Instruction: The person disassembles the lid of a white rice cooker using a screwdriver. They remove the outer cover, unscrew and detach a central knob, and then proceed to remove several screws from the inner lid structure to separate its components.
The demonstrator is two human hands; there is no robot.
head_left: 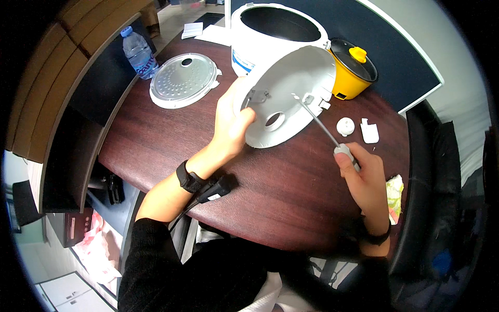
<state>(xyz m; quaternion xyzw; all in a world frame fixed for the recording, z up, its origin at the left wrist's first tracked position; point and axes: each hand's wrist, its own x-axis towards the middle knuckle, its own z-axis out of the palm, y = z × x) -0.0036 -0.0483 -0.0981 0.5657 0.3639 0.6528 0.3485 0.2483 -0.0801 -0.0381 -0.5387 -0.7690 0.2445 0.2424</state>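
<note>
Above the table (270,203), the left hand (228,122) clamps a lid (293,75) whose slope could deflect the screwdriver (327,130) clasped in the right hand (366,177).

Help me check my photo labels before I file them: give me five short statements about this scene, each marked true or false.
1. The left hand holds the round, light-grey plastic shell by its edge. True.
2. The right hand holds a pair of scissors. False: the right hand holds a screwdriver-like tool with a thin metal shaft and pale handle.
3. The clear plastic bottle with a blue cap is left of the round, silvery dimpled plate. True.
4. The yellow pot with a dark lid is left of the round white appliance body. False: the pot is on its right.
5. The small round white cap lies inside the shell. False: the cap lies on the table.
</note>
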